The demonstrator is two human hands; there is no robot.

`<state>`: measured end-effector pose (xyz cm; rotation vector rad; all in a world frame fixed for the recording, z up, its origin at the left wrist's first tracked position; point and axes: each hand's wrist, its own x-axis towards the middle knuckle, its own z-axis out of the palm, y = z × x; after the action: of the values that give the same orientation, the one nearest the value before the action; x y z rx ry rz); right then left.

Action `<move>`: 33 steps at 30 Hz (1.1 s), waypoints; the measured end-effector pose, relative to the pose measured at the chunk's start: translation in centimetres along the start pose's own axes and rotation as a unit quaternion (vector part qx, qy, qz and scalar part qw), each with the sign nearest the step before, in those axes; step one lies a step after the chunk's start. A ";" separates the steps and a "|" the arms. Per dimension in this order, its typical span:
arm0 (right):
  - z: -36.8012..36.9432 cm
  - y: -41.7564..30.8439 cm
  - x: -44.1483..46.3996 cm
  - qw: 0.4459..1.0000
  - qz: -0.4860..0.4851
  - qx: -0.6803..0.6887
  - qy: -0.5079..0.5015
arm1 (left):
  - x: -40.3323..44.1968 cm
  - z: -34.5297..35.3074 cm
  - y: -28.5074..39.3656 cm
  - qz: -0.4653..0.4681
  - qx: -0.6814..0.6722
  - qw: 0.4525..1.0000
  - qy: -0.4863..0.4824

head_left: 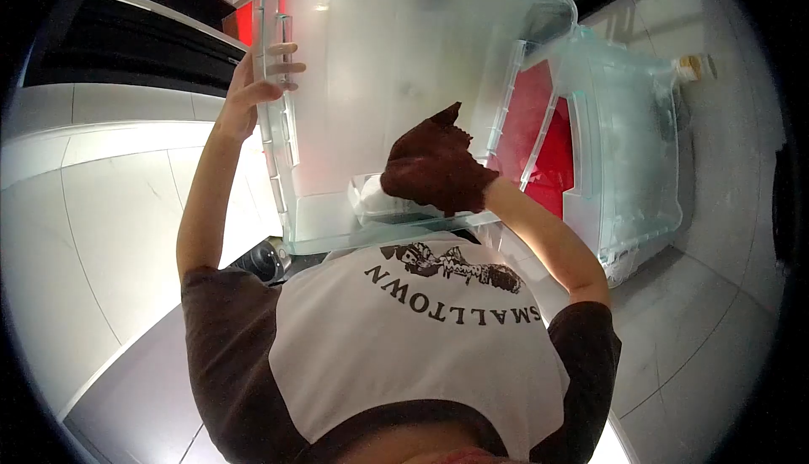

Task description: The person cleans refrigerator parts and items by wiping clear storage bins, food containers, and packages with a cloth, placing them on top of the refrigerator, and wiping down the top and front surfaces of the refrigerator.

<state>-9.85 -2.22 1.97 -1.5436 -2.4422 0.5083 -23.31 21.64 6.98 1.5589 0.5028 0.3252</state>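
Observation:
A large, clear plastic storage bin (362,59) is tilted before me, its inside facing up towards the camera. My left hand (255,89) grips the bin's left wall, with the fingers wrapped over to the inner side. A brown cloth (434,160) covers my right hand (490,196) almost to the wrist and hides the fingers. This hand is over the lower right part of the bin's inside; whether the cloth touches the plastic is unclear. Beside the cloth, a whitish shape (366,198) shows in part at the bin's lower wall.
At the right stands a second clear plastic bin (632,127), with something red (552,144) showing beside it. A small yellow and white object (693,68) lies beyond it. A dark round object (268,260) is near my left elbow. Pale tiles (109,211) surround me.

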 end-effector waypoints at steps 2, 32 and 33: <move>1.4 -0.2 1.5 0.998 0.020 -0.019 -0.056 | -0.2 -0.1 -0.1 0.010 -0.007 1.000 -0.002; 9.0 7.9 -0.9 0.862 0.365 0.221 0.275 | -0.1 -1.0 -0.9 -0.007 -0.005 1.000 0.006; 8.9 6.5 -1.7 0.889 0.340 0.204 0.230 | -0.1 -1.0 -0.9 -0.011 -0.005 1.000 0.008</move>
<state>-6.85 -2.77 -8.75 -1.9997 -1.3045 0.6192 -24.00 22.50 6.11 1.5420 0.5289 0.3231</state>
